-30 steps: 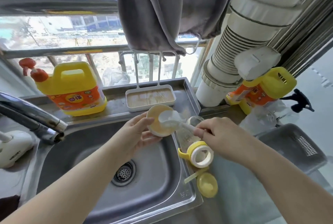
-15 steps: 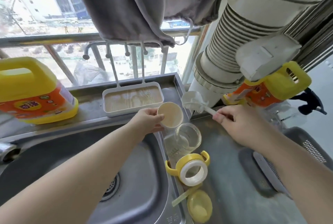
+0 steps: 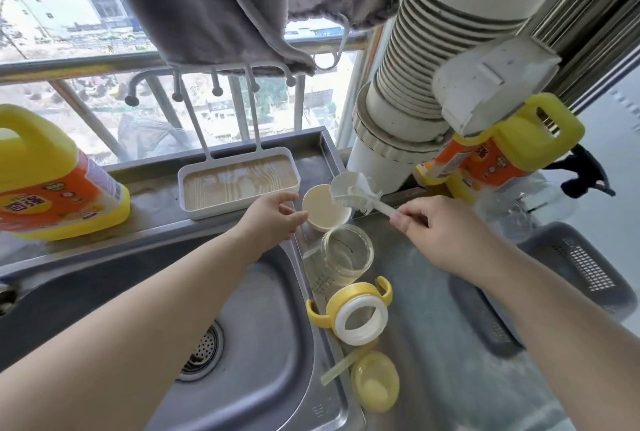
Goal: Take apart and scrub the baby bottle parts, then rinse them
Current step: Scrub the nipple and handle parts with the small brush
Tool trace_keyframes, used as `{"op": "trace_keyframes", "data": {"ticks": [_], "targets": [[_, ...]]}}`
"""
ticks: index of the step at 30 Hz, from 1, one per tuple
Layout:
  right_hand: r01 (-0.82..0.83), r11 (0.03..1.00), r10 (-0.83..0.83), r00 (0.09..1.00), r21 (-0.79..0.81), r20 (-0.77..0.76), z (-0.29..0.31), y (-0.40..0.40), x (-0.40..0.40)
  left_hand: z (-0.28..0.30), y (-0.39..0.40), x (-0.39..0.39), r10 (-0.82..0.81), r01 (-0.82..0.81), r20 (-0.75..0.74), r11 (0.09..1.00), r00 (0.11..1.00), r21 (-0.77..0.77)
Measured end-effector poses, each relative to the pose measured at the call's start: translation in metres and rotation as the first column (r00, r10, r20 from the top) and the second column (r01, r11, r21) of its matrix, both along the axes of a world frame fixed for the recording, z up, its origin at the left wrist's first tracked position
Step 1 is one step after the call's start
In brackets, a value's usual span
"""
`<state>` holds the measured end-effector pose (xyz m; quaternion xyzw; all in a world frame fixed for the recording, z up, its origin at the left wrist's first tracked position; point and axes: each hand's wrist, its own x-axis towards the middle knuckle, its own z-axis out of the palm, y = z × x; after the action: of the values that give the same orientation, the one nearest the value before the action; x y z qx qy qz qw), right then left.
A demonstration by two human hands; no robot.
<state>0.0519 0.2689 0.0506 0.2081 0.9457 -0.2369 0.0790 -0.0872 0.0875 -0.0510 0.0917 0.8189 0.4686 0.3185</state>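
Holding a small cream cap (image 3: 325,210) by its near-left rim, the left hand (image 3: 273,219) is pinching it with thumb and fingers just past the far right corner of the sink (image 3: 104,292). A white brush (image 3: 353,193) is being gripped by its thin handle in the right hand (image 3: 436,233), fingers curled round it. The brush head is being held at the cap's far right edge, touching it or nearly so; its long handle is slanting down to the right. The cap's open side is being turned up toward the brush, so the scrubbing looks to be going on here. Just near the cap, the clear bottle (image 3: 346,255) is lying on its side on the counter (image 3: 433,344). Nearer still, the yellow handle ring (image 3: 353,314) and a yellow lid (image 3: 375,384) are waiting by the sink's right edge. Open room is being left in the sink to the left; a grey basket (image 3: 575,271) is sitting to the right.
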Motion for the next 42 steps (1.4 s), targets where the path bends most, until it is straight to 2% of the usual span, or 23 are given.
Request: {"op": "trace_keyframes", "data": {"ticks": [3,7,10,13,15,21,30,34,37,39,42], "targets": [[0.017,0.999,-0.018,0.999,-0.029,-0.034,0.006,0.001,0.012,0.010,-0.020,0.012,-0.051,0.037,-0.175,0.996,0.983,-0.082],[0.037,0.990,-0.048,0.996,-0.135,-0.079,0.010,-0.003,0.053,0.022,-0.057,0.058,-0.170,0.121,-0.303,0.978,0.938,-0.173],[0.063,0.987,-0.072,0.996,-0.150,-0.057,0.002,-0.010,0.089,0.021,-0.066,0.093,-0.335,0.273,-0.317,0.936,0.888,-0.223],[0.075,0.990,-0.080,0.996,-0.118,-0.039,-0.013,-0.016,0.116,0.005,-0.058,0.111,-0.420,0.347,-0.374,0.904,0.827,-0.249],[0.089,0.984,-0.097,0.994,-0.153,-0.044,-0.020,-0.021,0.130,-0.008,-0.051,0.117,-0.448,0.360,-0.377,0.889,0.810,-0.283],[0.133,0.965,-0.148,0.988,-0.224,-0.052,-0.034,-0.034,0.162,-0.037,-0.041,0.122,-0.447,0.355,-0.325,0.884,0.833,-0.306],[0.148,0.967,-0.157,0.987,-0.209,-0.029,-0.037,-0.041,0.173,-0.036,-0.047,0.136,-0.337,0.308,-0.316,0.941,0.887,-0.139],[0.108,0.975,-0.124,0.989,-0.196,-0.074,-0.022,-0.050,0.162,-0.008,-0.070,0.139,-0.260,0.253,-0.297,0.966,0.919,-0.062],[0.035,0.975,-0.059,0.993,-0.219,-0.104,-0.002,-0.063,0.148,0.024,-0.100,0.137,-0.209,0.240,-0.289,0.968,0.934,0.075],[-0.025,0.964,-0.004,0.994,-0.265,-0.111,0.014,-0.074,0.140,0.047,-0.124,0.138,-0.148,0.197,-0.217,0.955,0.965,0.223],[-0.113,0.944,0.093,0.992,-0.309,-0.080,0.031,-0.095,0.121,0.071,-0.161,0.137,0.010,0.010,-0.054,0.931,0.998,0.365]]}}
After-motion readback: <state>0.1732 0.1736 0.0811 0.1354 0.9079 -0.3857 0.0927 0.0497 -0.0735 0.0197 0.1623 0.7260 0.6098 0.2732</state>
